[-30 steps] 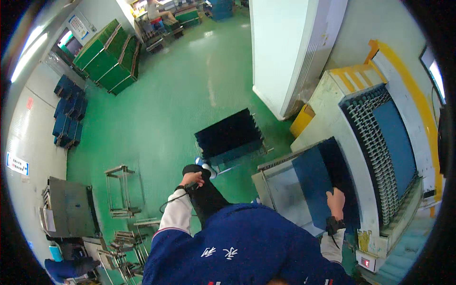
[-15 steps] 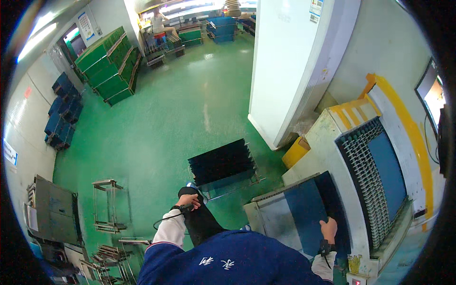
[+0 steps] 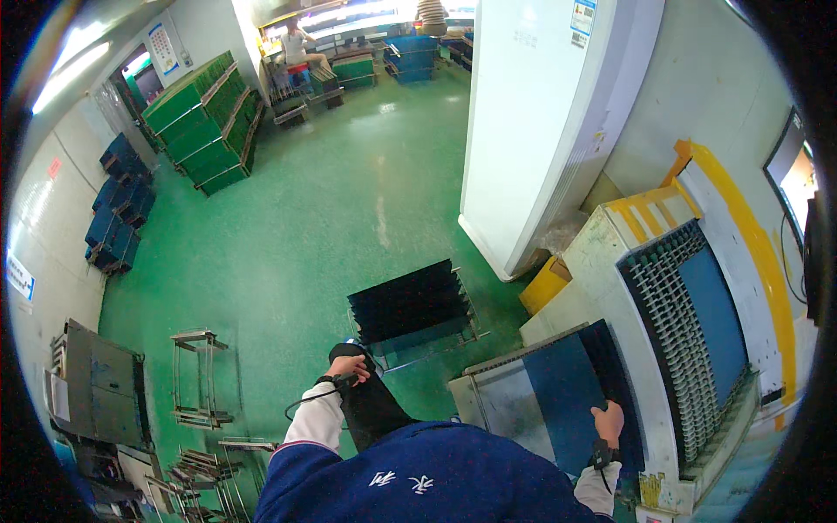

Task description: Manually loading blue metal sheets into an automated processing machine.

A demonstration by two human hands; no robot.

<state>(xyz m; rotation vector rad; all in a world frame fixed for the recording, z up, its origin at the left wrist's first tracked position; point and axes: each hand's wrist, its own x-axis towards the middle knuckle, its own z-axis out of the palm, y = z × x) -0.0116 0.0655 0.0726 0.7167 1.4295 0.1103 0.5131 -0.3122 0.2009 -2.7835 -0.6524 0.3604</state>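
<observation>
My left hand [image 3: 350,367] rests on my bent knee [image 3: 370,401] in dark trousers, its fingers laid over it and nothing in them. At the right, my right hand [image 3: 609,422] is closed at the edge of a dark blue flat panel [image 3: 567,383]. This panel lies on the pale metal bed beside the machine, next to a darker panel [image 3: 613,370]. The fingers under the edge are partly hidden. In front of my knee, a wire rack [image 3: 410,305] on the floor holds several dark panels upright.
A machine with a roller conveyor [image 3: 676,305] carrying a blue panel stands right. Beside it are a yellow box [image 3: 547,285] and a white cabinet [image 3: 523,131]. Bare metal racks [image 3: 199,379] stand left, stacked green panels [image 3: 200,131] far left. A person [image 3: 296,44] sits at the back.
The whole view has shifted very slightly. Both hands keep their places on the knee and at the panel's edge.
</observation>
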